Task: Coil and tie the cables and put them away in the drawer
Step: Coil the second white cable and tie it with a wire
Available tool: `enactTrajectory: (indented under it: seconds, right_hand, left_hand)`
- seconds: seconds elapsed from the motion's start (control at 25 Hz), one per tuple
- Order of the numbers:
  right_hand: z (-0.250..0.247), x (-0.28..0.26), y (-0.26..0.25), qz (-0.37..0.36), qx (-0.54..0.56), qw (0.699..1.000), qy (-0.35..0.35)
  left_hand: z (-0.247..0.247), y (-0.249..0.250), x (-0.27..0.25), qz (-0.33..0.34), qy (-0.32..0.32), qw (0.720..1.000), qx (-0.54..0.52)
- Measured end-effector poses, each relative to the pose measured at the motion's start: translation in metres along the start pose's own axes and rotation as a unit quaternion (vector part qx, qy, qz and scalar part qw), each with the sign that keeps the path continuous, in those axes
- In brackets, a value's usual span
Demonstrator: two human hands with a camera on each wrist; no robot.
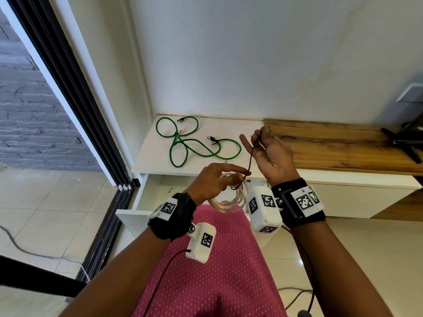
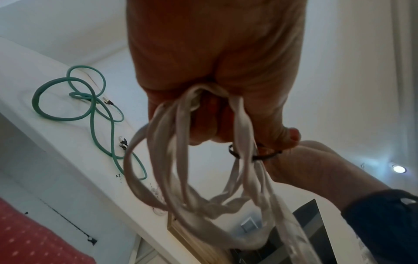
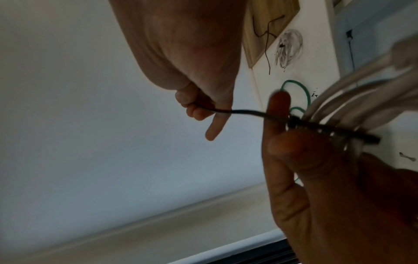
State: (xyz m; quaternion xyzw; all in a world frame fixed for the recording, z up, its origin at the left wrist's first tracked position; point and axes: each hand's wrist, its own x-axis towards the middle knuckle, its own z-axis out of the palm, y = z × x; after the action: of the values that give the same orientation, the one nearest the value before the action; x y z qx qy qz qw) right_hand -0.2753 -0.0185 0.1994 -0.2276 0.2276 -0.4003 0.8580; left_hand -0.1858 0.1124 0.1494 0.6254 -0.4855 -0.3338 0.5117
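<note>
My left hand (image 1: 219,179) grips a coiled white cable (image 1: 226,202) above the open drawer (image 1: 158,193); the loops (image 2: 181,169) hang below its curled fingers. A black tie (image 2: 253,155) circles the coil. My right hand (image 1: 267,149) pinches the tie's long free end (image 1: 251,154) and holds it up and to the right; the strand (image 3: 237,112) runs taut from its fingers to the bundle (image 3: 353,110). A loose green cable (image 1: 194,143) with metal plugs sprawls on the white cabinet top (image 1: 233,131).
A wooden countertop (image 1: 343,147) extends right, with another black tie (image 1: 288,137) on it and a dark stand (image 1: 407,140) at its far end. A black-framed glass door (image 1: 75,106) stands left. Thin cords lie on the tiled floor (image 1: 45,202).
</note>
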Motion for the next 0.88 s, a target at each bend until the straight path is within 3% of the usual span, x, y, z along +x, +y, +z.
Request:
enactTrajectory:
  seconds: [0.12,0.28,0.36,0.48,0.56,0.72,0.88]
  right_hand:
    - [0.006,-0.001,0.001,-0.004,-0.003,1.000,-0.010]
    - [-0.001,-0.002,-0.005,0.002,-0.070,0.998,0.005]
    - [-0.010,-0.009,-0.007,0.043,-0.199,0.979,-0.006]
    - [-0.022,-0.026,0.001,0.114,-0.347,0.928,-0.076]
    - [-0.024,-0.031,0.007,0.088,-0.381,0.915,-0.097]
    - [-0.017,-0.030,0.012,-0.006,-0.392,0.918,-0.067]
    - [-0.007,-0.021,0.004,-0.052,-0.343,0.937,-0.037]
  left_hand:
    - [0.005,0.000,0.001,0.007,-0.013,1.000,-0.010]
    - [-0.002,0.002,-0.001,0.015,0.030,0.999,-0.023]
    - [-0.005,0.003,-0.003,0.009,0.060,0.997,-0.042]
    - [-0.008,0.002,-0.003,-0.004,0.086,0.995,-0.045]
    - [-0.007,0.004,-0.004,-0.011,0.084,0.996,-0.036]
    - [-0.007,0.011,-0.005,-0.059,0.077,0.994,-0.048]
    - [-0.008,0.009,-0.008,-0.088,0.051,0.993,-0.059]
